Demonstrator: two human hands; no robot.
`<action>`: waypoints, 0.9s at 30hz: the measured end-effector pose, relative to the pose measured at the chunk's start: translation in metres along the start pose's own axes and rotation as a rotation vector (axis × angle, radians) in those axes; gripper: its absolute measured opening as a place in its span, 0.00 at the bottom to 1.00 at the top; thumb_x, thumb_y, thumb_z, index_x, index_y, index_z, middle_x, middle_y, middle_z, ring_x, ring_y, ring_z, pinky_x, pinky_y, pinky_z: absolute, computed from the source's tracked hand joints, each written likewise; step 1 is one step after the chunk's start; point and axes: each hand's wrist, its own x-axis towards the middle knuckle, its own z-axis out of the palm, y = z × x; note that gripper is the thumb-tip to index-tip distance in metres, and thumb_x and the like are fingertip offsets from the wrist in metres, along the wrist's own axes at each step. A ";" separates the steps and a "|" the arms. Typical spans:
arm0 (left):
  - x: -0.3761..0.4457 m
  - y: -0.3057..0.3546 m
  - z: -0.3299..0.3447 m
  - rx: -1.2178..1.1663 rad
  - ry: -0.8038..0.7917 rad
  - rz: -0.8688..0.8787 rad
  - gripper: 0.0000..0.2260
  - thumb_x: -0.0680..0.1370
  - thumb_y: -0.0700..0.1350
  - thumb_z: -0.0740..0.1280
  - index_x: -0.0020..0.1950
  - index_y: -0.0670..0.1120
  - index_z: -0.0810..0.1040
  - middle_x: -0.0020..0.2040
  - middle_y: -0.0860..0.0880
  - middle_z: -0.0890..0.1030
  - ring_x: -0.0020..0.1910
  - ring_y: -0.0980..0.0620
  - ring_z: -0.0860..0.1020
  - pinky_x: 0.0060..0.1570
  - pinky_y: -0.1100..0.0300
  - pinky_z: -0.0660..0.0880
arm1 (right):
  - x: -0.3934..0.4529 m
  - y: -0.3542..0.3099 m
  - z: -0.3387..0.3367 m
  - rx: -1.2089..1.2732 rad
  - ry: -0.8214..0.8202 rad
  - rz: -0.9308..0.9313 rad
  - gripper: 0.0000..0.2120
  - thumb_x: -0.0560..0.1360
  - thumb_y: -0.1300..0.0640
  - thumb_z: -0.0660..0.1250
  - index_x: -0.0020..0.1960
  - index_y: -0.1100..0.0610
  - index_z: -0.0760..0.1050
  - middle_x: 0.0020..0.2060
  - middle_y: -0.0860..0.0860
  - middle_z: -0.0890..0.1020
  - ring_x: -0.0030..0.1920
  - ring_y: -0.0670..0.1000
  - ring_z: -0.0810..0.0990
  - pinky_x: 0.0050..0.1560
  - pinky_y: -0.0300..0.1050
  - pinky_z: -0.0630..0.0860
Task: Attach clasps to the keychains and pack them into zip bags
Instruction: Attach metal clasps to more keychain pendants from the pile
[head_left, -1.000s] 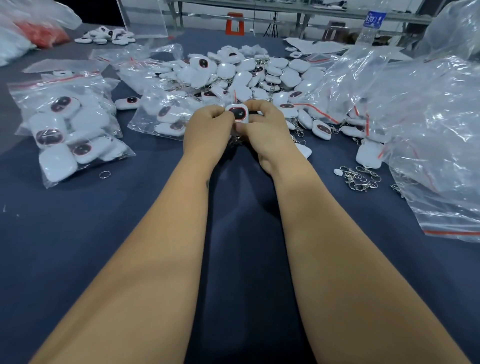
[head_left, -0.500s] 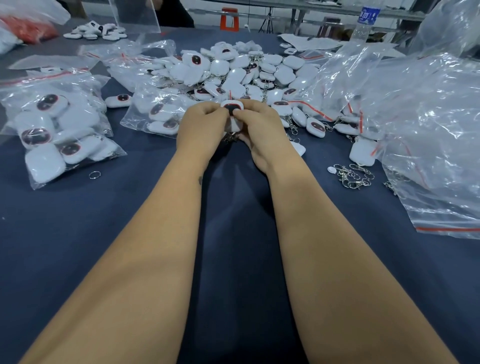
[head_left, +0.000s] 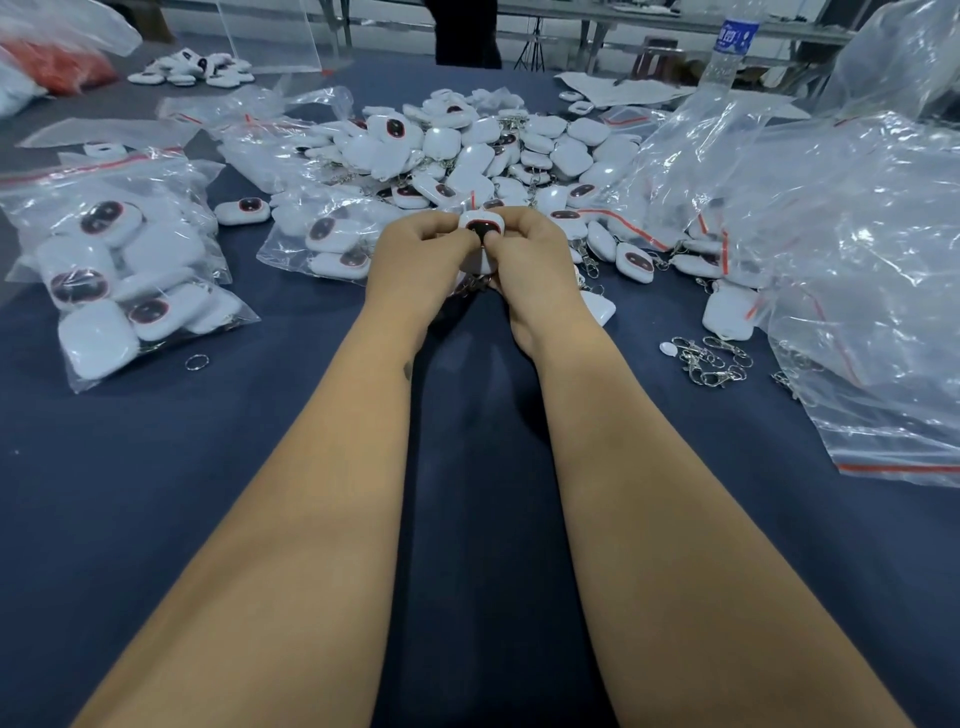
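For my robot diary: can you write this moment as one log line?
step: attaching clasp | left hand: holds keychain | right hand: holds keychain | spare clasps: right, on table

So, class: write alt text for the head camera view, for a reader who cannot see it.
Both hands, left hand and right hand, pinch one white keychain above a dark blue table. Behind it lies a pile of keychains, with filled zip bags left and loose clasps right.

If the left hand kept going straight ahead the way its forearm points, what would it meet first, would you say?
Probably the partly filled zip bag just beyond the left hand, then the loose keychain pile; depth is hard to judge.
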 end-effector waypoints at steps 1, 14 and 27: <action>0.000 0.000 0.000 0.000 0.002 0.001 0.07 0.73 0.42 0.68 0.39 0.54 0.83 0.32 0.57 0.81 0.32 0.60 0.77 0.33 0.69 0.73 | 0.000 0.000 0.000 -0.001 0.001 -0.001 0.12 0.78 0.72 0.56 0.49 0.59 0.75 0.38 0.54 0.82 0.35 0.49 0.81 0.49 0.49 0.80; 0.002 0.001 0.003 0.072 0.041 -0.047 0.06 0.67 0.51 0.65 0.39 0.54 0.81 0.35 0.57 0.82 0.38 0.57 0.78 0.48 0.54 0.77 | 0.001 0.002 0.002 -0.031 0.009 -0.005 0.12 0.77 0.70 0.58 0.56 0.62 0.76 0.41 0.54 0.82 0.40 0.50 0.82 0.53 0.50 0.80; 0.002 0.002 0.000 -0.050 0.070 -0.040 0.13 0.74 0.38 0.66 0.38 0.54 0.84 0.33 0.53 0.83 0.33 0.56 0.78 0.28 0.67 0.71 | 0.004 0.004 0.002 -0.048 -0.017 -0.005 0.11 0.75 0.69 0.61 0.48 0.58 0.78 0.41 0.56 0.82 0.43 0.53 0.80 0.54 0.54 0.78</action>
